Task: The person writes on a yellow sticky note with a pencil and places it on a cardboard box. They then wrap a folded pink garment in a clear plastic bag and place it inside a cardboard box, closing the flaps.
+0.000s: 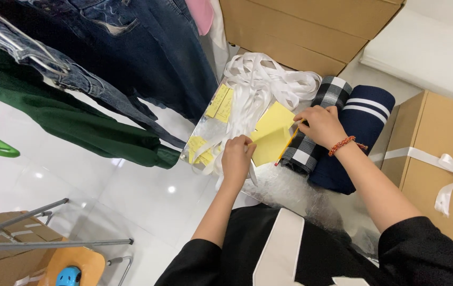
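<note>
The left hand [236, 154] pinched the lower corner of a square yellow paper note [271, 139], which lay over a tangle of white ribbon [261, 85] and clear plastic wrap. The right hand [320, 125] was closed around a slim yellow-and-orange pencil [288, 144] — its tip angled down beside the note — and rested on a rolled black-and-white checked cloth [316, 127]. Just beside that lay a rolled navy cloth with white stripes [361, 127], and smaller yellow paper tags [220, 101] sat near the ribbon.
</note>
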